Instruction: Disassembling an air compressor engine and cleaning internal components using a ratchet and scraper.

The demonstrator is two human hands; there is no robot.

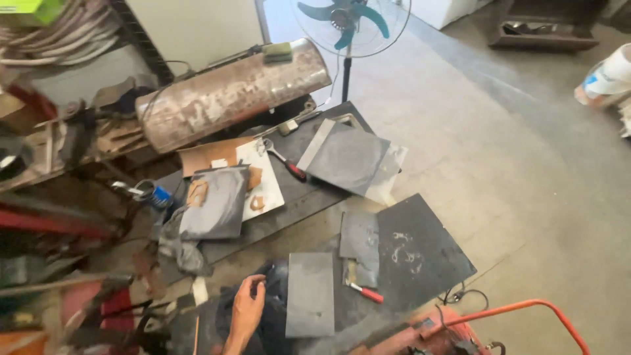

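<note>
Tank: I see a rusty metal cylinder [233,95] lying across the workbench [39,154] at its right end.
Fan: teal-bladed pedestal fan [350,23] stands on the floor [513,164] behind the tank.
Wrench: red-handled wrench [284,160] on the dark board [289,204], near its far edge.
Scraper: red-handled scraper [360,286] on the black floor sheet [420,250], near its left edge.
Frame: orange tube frame [526,309], bottom right corner.

Soft daylight from above right — floor washed pale; left edge dim, perhaps motion-blurred.

Green box [26,10] at top left; white-and-blue wrapped roll [608,75] at right edge.
</note>
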